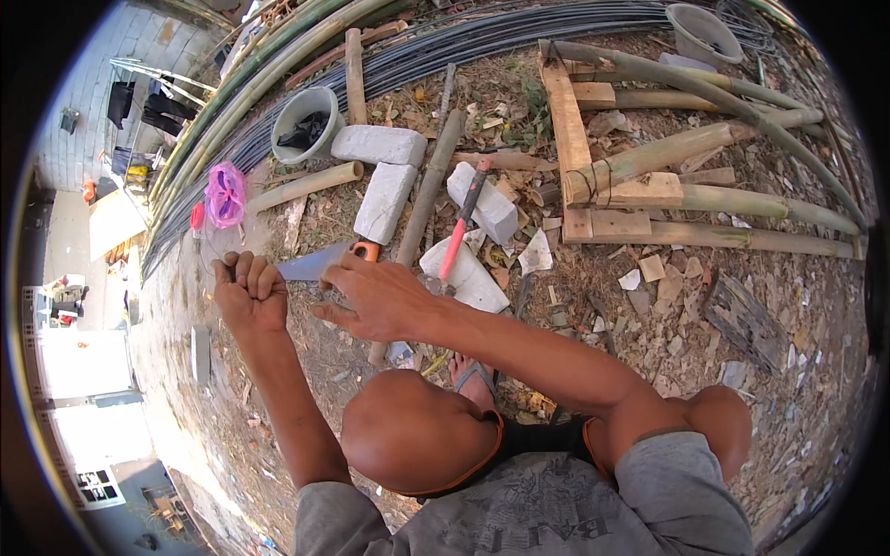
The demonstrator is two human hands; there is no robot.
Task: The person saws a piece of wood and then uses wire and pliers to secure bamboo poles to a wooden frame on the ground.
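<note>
My left hand (250, 292) is raised at the left with its fingers curled closed. A thin dark strand that looks like wire shows by its fingertips. To its right, my right hand (385, 301) has its fingers apart and loosely bent, and I see nothing in them. Just beyond it lies a handsaw, its blade (311, 264) passing behind the fingers and its orange handle (367, 250) partly hidden. A hammer with a red grip (452, 248) rests on pale blocks beyond my right wrist. My bare knees are bent below the hands.
Two pale bricks (385, 204) lie ahead, beside a bamboo pole (431, 185). A grey bucket (306, 125) holds dark plastic; a pink bag (225, 195) sits left of it. A bamboo and wood frame (640, 190) lies at the right. Long dark rods (445, 42) run along the back.
</note>
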